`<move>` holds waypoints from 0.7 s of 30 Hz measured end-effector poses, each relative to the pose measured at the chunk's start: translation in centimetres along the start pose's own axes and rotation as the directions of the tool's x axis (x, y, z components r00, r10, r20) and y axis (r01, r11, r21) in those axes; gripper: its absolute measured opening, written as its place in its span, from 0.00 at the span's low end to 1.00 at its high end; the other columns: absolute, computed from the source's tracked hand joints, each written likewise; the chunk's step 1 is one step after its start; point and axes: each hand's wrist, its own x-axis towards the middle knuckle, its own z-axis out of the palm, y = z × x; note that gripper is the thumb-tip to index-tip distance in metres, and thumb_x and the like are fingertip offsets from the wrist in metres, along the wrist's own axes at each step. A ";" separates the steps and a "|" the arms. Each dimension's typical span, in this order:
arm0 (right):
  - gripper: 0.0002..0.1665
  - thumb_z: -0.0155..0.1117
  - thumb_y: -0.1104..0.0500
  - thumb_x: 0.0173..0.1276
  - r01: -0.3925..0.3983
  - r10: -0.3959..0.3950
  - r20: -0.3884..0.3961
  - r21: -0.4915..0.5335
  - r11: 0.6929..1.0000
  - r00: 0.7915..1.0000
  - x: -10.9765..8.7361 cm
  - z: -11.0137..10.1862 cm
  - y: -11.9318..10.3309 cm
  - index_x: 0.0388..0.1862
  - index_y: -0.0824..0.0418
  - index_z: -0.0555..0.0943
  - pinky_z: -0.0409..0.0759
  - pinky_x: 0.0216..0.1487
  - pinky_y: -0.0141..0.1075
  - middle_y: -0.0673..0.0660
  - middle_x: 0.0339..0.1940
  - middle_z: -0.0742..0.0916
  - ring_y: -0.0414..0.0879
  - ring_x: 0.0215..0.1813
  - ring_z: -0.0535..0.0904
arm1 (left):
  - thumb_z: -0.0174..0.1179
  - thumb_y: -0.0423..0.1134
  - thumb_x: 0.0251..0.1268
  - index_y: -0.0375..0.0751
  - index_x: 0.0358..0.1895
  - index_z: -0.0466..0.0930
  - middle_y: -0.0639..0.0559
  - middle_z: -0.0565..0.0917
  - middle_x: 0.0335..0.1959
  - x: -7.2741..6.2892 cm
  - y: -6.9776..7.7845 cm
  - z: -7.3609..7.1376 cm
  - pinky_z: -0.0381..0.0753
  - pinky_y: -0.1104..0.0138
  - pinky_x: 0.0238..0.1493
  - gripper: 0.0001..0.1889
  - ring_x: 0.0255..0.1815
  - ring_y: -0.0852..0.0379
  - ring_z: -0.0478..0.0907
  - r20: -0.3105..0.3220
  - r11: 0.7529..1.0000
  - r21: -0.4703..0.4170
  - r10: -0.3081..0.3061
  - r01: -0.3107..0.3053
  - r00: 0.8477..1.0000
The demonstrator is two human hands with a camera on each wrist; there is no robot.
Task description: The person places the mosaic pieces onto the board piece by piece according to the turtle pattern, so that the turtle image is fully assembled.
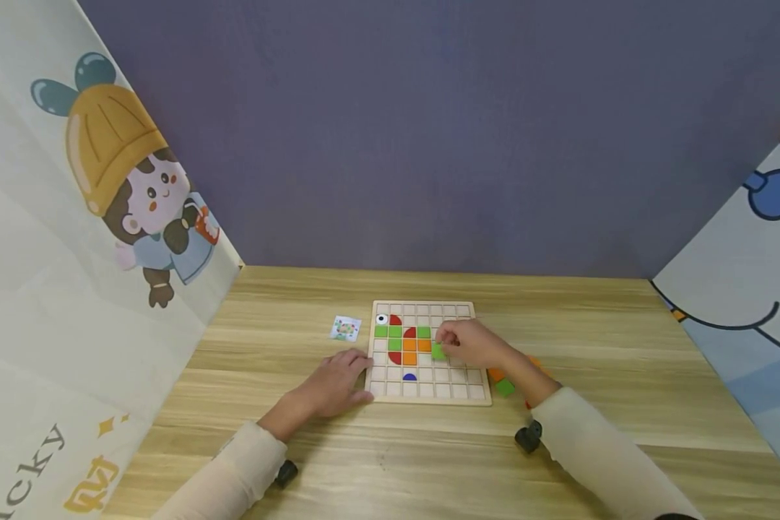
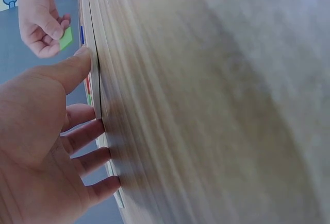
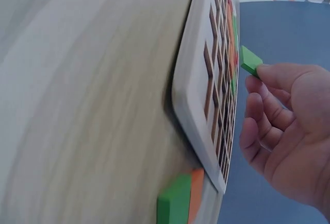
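My right hand [image 1: 471, 342] pinches a green square tile [image 3: 250, 60] between thumb and forefinger, held over the right half of a wooden grid board [image 1: 455, 391]. My left hand [image 1: 335, 381] rests at the board's left edge, fingers spread, with thumb and fingertips touching its side in the left wrist view. On the board sit a white round tile with a black dot [image 1: 381, 319], green squares [image 1: 395, 345], orange squares [image 1: 409, 358], red quarter-round tiles [image 1: 395, 357] and a blue half-round tile [image 1: 409, 377].
Left of the board lies a small printed picture card [image 1: 346, 328]. Loose tiles, including a green one [image 1: 505, 388] and orange ones, lie off the board's right edge, partly hidden under my right forearm. A dark grey wall [image 1: 442, 144] closes off the table's back.
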 end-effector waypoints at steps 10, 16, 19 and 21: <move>0.05 0.63 0.61 0.73 0.004 -0.003 0.043 -0.030 1.000 0.999 1.0 1.5 -1.1 0.45 0.55 0.84 0.79 0.37 0.30 0.45 0.34 0.87 0.34 0.32 0.77 | 0.64 0.54 0.69 0.37 0.70 0.72 0.39 0.72 0.71 0.1 -0.1 0.1 0.71 0.40 0.69 0.34 0.73 0.39 0.69 0.006 1.000 0.011 -0.002 0.002 1.000; 0.07 0.63 0.62 0.72 -0.012 0.014 0.047 -0.051 0.999 0.999 1.1 2.0 -1.5 0.46 0.56 0.84 0.80 0.38 0.30 0.46 0.35 0.88 0.34 0.31 0.78 | 0.64 0.54 0.69 0.37 0.70 0.71 0.39 0.72 0.71 0.0 0.0 0.1 0.71 0.40 0.70 0.34 0.73 0.38 0.69 0.009 1.000 0.014 -0.006 0.005 1.000; 0.07 0.63 0.61 0.72 -0.004 0.007 0.040 -0.072 0.997 0.999 1.1 2.1 -1.6 0.46 0.56 0.84 0.80 0.39 0.31 0.46 0.34 0.88 0.34 0.31 0.77 | 0.64 0.54 0.69 0.37 0.70 0.71 0.39 0.72 0.71 0.0 0.1 0.0 0.71 0.40 0.70 0.34 0.73 0.38 0.69 0.008 1.000 0.009 -0.009 0.009 1.000; 0.07 0.63 0.62 0.71 0.004 -0.001 0.040 -0.086 0.996 0.999 1.1 2.2 -1.5 0.46 0.56 0.84 0.80 0.39 0.31 0.45 0.33 0.87 0.34 0.31 0.77 | 0.64 0.54 0.69 0.37 0.70 0.72 0.39 0.72 0.71 -0.1 0.1 -0.1 0.71 0.40 0.70 0.34 0.73 0.38 0.69 0.008 1.000 0.006 -0.009 0.008 1.000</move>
